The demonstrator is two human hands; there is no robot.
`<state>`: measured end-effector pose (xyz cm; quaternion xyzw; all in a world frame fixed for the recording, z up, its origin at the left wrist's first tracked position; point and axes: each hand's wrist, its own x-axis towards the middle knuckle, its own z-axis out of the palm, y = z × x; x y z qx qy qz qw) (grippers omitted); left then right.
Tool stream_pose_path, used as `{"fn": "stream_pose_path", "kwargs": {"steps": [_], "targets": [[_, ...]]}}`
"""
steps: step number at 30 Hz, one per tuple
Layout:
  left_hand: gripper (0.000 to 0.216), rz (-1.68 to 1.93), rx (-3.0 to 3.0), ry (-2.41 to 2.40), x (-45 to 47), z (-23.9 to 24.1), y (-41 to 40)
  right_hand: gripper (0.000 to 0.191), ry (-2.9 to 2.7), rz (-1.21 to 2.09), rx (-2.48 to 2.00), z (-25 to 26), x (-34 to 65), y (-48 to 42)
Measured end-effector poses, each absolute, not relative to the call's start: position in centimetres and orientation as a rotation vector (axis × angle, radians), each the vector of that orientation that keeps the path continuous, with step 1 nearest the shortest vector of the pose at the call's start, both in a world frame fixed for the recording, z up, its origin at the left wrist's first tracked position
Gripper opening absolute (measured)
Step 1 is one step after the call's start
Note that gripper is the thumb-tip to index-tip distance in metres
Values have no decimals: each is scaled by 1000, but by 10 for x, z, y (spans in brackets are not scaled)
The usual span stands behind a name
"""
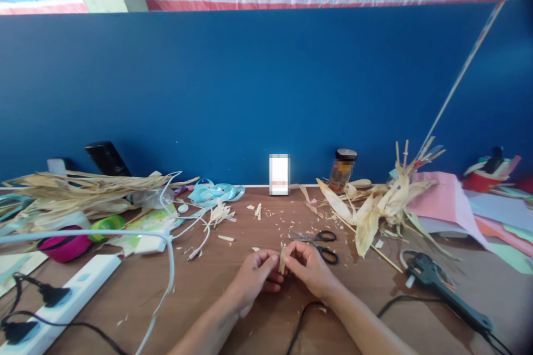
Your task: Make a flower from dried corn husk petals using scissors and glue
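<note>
Both hands meet over the middle of the table, fingertips close together. A small strip of pale dried husk (282, 262) stands between them. My left hand (255, 275) pinches its left side with thumb and forefinger, the other fingers curled below. From the right, my right hand (308, 268) pinches the same piece with thumb and fingertips. Just beyond the right hand lie black-handled scissors (327, 245), their blades pointing left. Pale husk scraps (272, 227) are scattered about the hands.
Dried corn husks (375, 213) and a glue gun (441, 283) lie on the right, near a jar (342, 171). On the left are a power strip (73, 299), white cable (171, 266), ribbon rolls (64, 245) and more husks (83, 191). A blue partition (233, 83) stands behind a lit phone (279, 173).
</note>
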<state>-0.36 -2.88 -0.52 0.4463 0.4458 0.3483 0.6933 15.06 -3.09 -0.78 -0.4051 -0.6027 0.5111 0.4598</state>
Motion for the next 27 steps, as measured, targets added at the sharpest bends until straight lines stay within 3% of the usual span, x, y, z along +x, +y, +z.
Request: {"fn": "stream_pose_path", "kwargs": {"steps": [13,27], "targets": [[31,787,937,960,-5,-6,-26,2,-1472,1121,-1069,-15,150,-28],[28,933,809,903,-4,-13,-21,25,-1143,1129,-1156,-17,156,-23]]}}
